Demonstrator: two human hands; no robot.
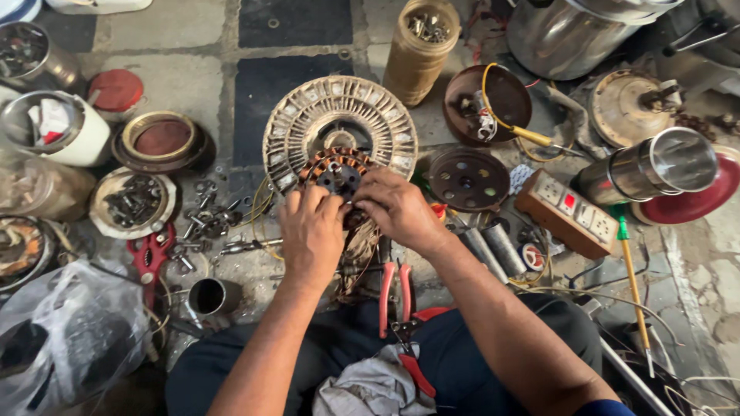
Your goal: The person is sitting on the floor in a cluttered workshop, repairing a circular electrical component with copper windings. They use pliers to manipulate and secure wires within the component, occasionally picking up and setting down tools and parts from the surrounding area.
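Fingers [333, 206] of both hands curled tight around a copper-wound stator [336, 171], gripping its lower edge from either side; left hand [311, 233] on the left, right hand [398, 208] on the right, knuckles nearly touching. Stator resting against the lower part of a round, pale, ribbed motor housing [339, 123], itself flat on the floor [193, 77]. Loose winding wire [359, 254] trailing down from under the hands.

Floor of worn stone slabs with dark tiles [289, 21] set in, dusty and crowded; no counter, everything spread directly on the ground around the seated person's dark trousers [462, 362].

Counted nearby: one pair of red-handled pliers [393, 296] just below the hands, a second red cutter [416, 370] on the lap beside a grey rag [370, 389]; one red tool [150, 254] to the left among scattered bolts [204, 219]; one dish of dark screws [132, 202]; one tall tan jar of screws [420, 46]; one perforated dark disc [469, 179] right of the hands; one brown bowl-shaped cover [493, 104]; one yellow-handled screwdriver [539, 139]; one brown power strip [566, 213]; one steel cup [651, 166] lying on its side; one clear plastic bag [65, 331] at the lower left.
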